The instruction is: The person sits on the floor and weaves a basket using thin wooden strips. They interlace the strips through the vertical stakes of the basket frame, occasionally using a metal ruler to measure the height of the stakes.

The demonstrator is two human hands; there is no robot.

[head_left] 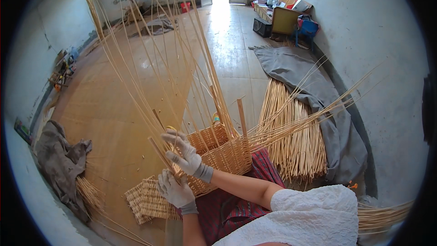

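A half-woven rectangular wicker basket (218,159) rests on a dark red striped cloth (236,205) over my lap. Long thin rods (132,68) rise from its far and left sides, and flat wooden stakes (241,114) stand at its corners. My left hand (175,190), in a pale work glove with a grey cuff, grips the basket's near left corner. Just above it, my right hand (187,154), gloved alike, reaches across the left side with thumb and fingers apart near a corner stake. Something yellow shows at its fingertips.
Flat woven panels (145,198) lie on the floor at left. To the right, a bundle of peeled rods (291,141) sits partly under a grey cloth (309,77). Another grey cloth (61,164) covers rods at far left. A cluttered table (284,11) stands by the right wall.
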